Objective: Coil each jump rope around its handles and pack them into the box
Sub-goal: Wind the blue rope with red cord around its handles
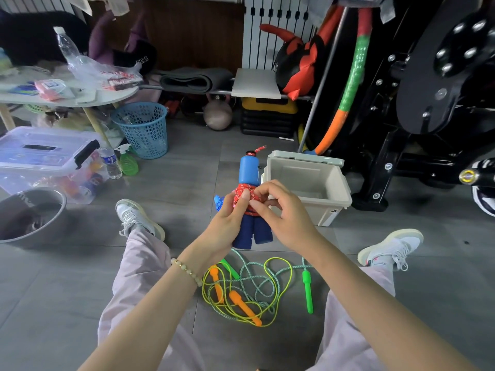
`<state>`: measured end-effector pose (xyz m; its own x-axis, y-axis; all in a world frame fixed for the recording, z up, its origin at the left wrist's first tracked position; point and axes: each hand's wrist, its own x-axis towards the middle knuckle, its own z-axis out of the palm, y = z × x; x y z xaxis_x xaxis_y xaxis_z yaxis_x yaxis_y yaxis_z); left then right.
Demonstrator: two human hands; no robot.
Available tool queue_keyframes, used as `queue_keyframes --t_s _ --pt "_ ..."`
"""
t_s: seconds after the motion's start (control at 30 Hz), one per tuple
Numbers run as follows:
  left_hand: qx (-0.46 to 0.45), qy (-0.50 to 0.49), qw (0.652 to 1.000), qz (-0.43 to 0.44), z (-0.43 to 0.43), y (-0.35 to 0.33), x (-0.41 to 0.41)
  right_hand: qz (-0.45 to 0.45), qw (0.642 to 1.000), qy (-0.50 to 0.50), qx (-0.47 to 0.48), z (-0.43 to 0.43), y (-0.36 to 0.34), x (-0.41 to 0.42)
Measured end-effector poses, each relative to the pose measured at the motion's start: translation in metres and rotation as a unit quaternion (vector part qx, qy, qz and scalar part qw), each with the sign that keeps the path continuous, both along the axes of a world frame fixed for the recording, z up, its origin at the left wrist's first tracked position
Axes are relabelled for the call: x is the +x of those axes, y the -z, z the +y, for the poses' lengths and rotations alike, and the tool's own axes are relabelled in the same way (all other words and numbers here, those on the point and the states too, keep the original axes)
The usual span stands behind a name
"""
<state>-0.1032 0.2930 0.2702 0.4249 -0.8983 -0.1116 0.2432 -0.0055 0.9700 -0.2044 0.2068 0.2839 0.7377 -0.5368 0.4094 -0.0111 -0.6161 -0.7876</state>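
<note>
Gripping blue handles (pixel 249 170) in the left hand (pixel 226 226), pinching the red rope (pixel 242 189) coiled round them with the right hand (pixel 281 214). Open box (pixel 344 192) just beyond the right hand; loose ropes (pixel 250 286) below both.

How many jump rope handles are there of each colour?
Blue handles, wrapped in red rope: 2
Orange handles: 2
Green handles: 2
Total: 6
A small blue thing beside them is too hidden to count.

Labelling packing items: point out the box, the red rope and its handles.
box (pixel 297 174), head view, inner back wall.
red rope (pixel 241 189), head view, coil above the thumb.
handles (pixel 248 170), head view, light-blue upper part.
</note>
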Motion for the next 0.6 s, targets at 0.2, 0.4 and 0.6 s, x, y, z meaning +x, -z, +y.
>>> queue_keyframes --t_s 0.2,0.4,0.6 --pt "-0.062 -0.046 0.996 -0.045 -0.0062 -0.0005 -0.0043 0.017 0.993 0.061 -0.103 0.0012 -0.0060 -0.0010" --pt "-0.066 -0.059 0.996 -0.030 -0.0015 -0.0055 -0.0040 -0.004 0.993 0.064 -0.103 0.0032 -0.0036 -0.0007" --pt "-0.054 -0.060 0.996 -0.036 0.0015 -0.0043 -0.0038 -0.039 0.992 0.092 -0.082 0.0089 0.0025 0.0012"
